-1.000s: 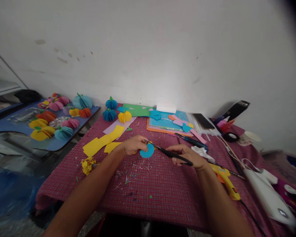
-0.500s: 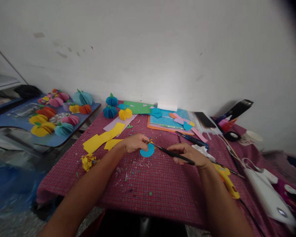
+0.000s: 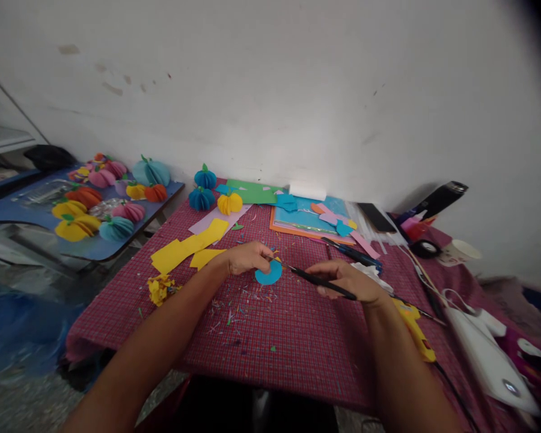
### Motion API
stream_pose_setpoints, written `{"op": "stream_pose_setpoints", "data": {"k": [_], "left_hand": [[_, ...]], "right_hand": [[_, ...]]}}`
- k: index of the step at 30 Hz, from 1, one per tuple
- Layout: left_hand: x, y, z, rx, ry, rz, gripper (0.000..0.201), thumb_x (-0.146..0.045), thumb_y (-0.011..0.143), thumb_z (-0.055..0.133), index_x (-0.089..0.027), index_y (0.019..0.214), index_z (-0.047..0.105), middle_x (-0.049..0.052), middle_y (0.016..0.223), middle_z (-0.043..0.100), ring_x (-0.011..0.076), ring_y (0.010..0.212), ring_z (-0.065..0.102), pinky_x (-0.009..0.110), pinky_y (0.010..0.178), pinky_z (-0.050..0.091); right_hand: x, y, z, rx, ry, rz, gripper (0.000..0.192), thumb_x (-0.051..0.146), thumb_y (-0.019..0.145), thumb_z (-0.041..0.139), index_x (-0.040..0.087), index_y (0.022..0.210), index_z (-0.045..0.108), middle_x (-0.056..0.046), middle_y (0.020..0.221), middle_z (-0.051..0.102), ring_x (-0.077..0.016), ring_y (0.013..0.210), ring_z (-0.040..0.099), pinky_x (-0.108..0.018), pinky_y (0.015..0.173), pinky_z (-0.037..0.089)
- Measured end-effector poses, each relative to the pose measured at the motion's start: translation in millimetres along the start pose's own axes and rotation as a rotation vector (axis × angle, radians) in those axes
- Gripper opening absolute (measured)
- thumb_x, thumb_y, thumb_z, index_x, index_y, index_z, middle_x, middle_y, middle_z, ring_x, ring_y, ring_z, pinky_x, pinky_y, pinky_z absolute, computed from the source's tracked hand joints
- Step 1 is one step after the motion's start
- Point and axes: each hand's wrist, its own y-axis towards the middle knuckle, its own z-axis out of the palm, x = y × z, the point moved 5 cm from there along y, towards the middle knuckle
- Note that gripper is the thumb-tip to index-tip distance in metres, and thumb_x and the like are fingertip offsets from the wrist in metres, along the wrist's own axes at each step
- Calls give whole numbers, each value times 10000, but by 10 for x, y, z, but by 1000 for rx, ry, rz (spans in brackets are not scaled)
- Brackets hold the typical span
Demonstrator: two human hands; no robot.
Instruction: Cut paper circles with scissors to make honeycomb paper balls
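Pinched in the fingers of my left hand (image 3: 249,258) is a blue paper circle (image 3: 269,275), held at its upper left edge just above the table. My right hand (image 3: 342,279) is closed around a slim black-handled tool (image 3: 322,282). Its thin metal tip points left and meets the upper edge of the circle beside my left fingertips. Whether this tool has one blade or two cannot be made out. Yellow paper strips (image 3: 192,243) lie behind my left forearm, and a crumpled yellow paper bunch (image 3: 160,290) is to its left.
Folded paper pumpkins stand at the back left, among them a yellow one (image 3: 229,203); more cover a blue side table (image 3: 171,198). Coloured sheets (image 3: 306,219) are stacked behind. On the right lie a yellow glue gun (image 3: 415,331), a phone (image 3: 376,218) and a white box (image 3: 491,355).
The view has shifted very slightly. Both hands keep their hold on the blue circle and the black-handled tool, with almost no movement.
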Motion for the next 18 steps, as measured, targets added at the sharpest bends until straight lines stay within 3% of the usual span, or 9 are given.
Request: {"op": "stream_pose_setpoints", "data": {"k": [18], "left_hand": [[19, -1, 2, 12, 80, -29, 136, -212, 561, 658, -151, 587, 539, -45, 557, 476, 91, 516, 397, 235, 509, 282]], "right_hand": [[-36, -4, 7, 52, 6, 17, 418, 391, 805, 704, 177, 1160, 649, 42, 673, 538, -68, 519, 406, -200, 475, 297]]}}
